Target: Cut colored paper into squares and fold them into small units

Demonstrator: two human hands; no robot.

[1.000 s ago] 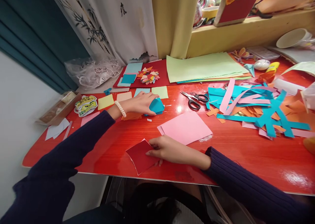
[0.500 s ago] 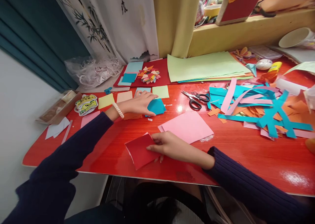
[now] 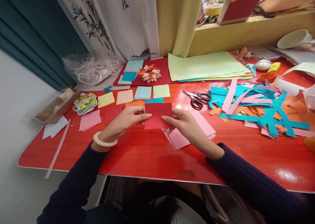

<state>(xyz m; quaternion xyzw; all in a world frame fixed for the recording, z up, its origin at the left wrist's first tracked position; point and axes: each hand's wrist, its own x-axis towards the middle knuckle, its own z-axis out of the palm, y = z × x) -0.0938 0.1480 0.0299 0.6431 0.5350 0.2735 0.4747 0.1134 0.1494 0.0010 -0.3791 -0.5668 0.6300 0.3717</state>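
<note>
Both my hands hold one red paper square (image 3: 157, 115) up above the red table (image 3: 152, 155). My left hand (image 3: 128, 119) pinches its left edge and my right hand (image 3: 180, 120) pinches its right edge. A white bead bracelet (image 3: 104, 142) is on my left wrist. Under my right hand lies a pink sheet (image 3: 197, 127). Just behind the red square sit an orange piece (image 3: 134, 103) and a teal piece (image 3: 154, 100).
Small paper squares in yellow (image 3: 106, 99), peach (image 3: 124, 96), light blue (image 3: 143, 92) and light green (image 3: 161, 91) lie in a row. Scissors (image 3: 198, 98) lie right of them beside a heap of teal, pink and orange strips (image 3: 261, 105). Large green sheets (image 3: 206, 65) lie behind.
My right hand lifted the red square off the table's near edge. My left hand left the teal piece and took the square's left edge.
</note>
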